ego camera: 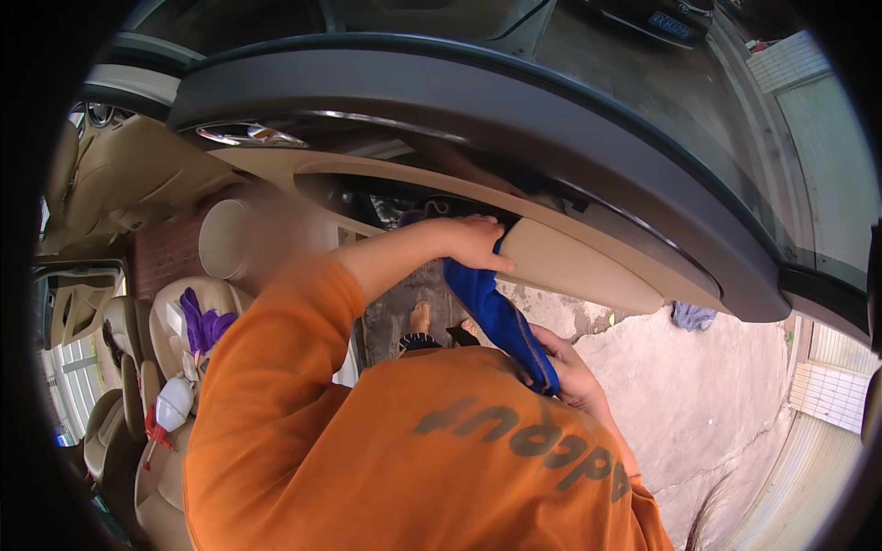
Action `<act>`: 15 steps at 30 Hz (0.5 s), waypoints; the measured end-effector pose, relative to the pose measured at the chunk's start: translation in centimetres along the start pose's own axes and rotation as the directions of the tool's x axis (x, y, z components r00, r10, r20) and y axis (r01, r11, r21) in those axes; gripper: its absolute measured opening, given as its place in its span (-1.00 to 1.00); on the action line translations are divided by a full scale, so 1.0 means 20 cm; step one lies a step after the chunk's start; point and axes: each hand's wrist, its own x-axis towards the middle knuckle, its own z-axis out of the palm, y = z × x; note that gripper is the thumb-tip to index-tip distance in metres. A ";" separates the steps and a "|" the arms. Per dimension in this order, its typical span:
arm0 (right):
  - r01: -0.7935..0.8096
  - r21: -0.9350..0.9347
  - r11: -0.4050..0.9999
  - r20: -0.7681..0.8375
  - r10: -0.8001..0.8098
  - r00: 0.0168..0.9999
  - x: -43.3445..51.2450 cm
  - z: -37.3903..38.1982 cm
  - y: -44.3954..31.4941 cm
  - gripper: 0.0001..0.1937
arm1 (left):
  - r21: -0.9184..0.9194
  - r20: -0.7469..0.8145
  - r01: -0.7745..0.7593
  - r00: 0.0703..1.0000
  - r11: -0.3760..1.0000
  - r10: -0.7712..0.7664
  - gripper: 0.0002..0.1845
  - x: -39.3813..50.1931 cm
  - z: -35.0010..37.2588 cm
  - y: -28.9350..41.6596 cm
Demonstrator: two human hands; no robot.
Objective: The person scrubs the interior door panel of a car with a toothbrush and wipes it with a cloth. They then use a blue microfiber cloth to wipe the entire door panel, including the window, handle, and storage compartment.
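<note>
A long blue cloth (pixel 489 303) with a stitched edge stretches between my two hands, beside the beige armrest (pixel 579 265) of a car door. My left hand (pixel 472 241) is bent over its upper part at the dark recess in the door panel; the fingertips there are partly hidden. Lower down, near the front of my orange shirt, my right hand (pixel 568 372) grips the cloth's other end, with some fingers behind the fabric. A chrome inner door handle (pixel 251 134) lies farther left on the panel.
On a beige car seat (pixel 155 496) at left lie a white spray bottle with a red nozzle (pixel 173 403) and a purple cloth (pixel 201 322). The dark upper door trim (pixel 482 86) curves across the top. A greyish-blue cloth (pixel 692 315) lies on the concrete ground (pixel 675 399).
</note>
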 end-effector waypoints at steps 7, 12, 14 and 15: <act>-0.045 -0.037 0.998 -0.062 0.042 0.997 0.02 0.00 0.04 -0.47 | -0.035 -0.021 0.122 0.992 0.992 -0.123 0.03 0.01 0.02 0.02; 0.041 -0.154 0.987 -0.027 -0.045 0.999 0.02 0.00 0.05 -0.45 | -0.130 0.090 0.078 0.994 0.988 -0.067 0.04 -0.04 -0.01 -0.05; 0.022 -0.135 0.991 -0.028 -0.026 0.999 0.02 -0.01 0.05 -0.46 | -0.137 0.070 0.091 0.994 0.986 -0.082 0.05 -0.04 -0.01 -0.07; 0.017 -0.149 0.989 -0.018 -0.020 1.000 0.02 -0.02 0.06 -0.47 | -0.184 0.031 0.010 1.000 0.983 -0.005 0.05 -0.04 0.00 -0.07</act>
